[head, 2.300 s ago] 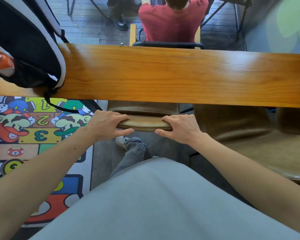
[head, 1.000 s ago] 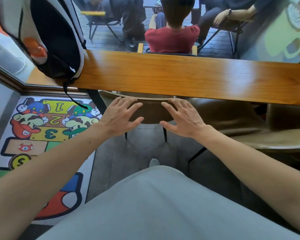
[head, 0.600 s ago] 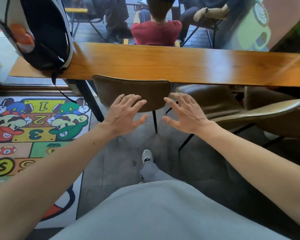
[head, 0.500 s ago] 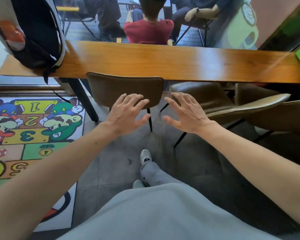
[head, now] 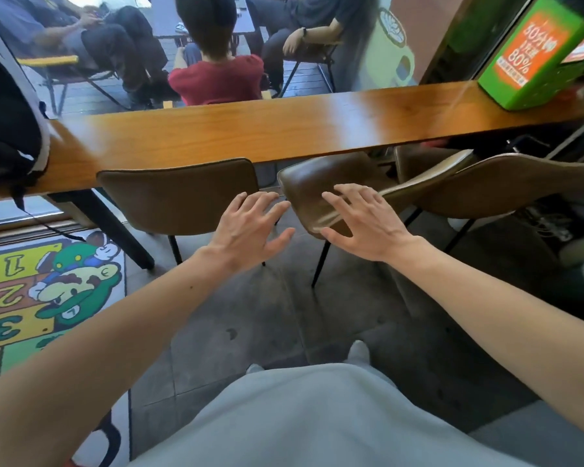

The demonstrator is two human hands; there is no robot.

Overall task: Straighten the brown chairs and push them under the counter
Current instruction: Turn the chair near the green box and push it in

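A long wooden counter [head: 284, 129] runs across the view. The left brown chair [head: 179, 193] stands straight, its back against the counter edge. To its right a second brown chair [head: 317, 183] is turned at an angle, its seat partly under the counter. A third brown chair [head: 506, 183] stands further right, also askew. My left hand [head: 250, 227] hovers open between the first two chairs, holding nothing. My right hand [head: 361, 217] is open with spread fingers in front of the second chair's seat edge; contact cannot be told.
A black and white backpack [head: 7, 129] sits on the counter's left end. A green box [head: 533, 55] stands on its right end. A colourful printed rug [head: 48, 291] lies on the floor at left. People sit beyond the window behind the counter.
My hands let go of the left chair's back after it went under the counter. I have stepped back and shifted right; both open hands now hover by the second chair.
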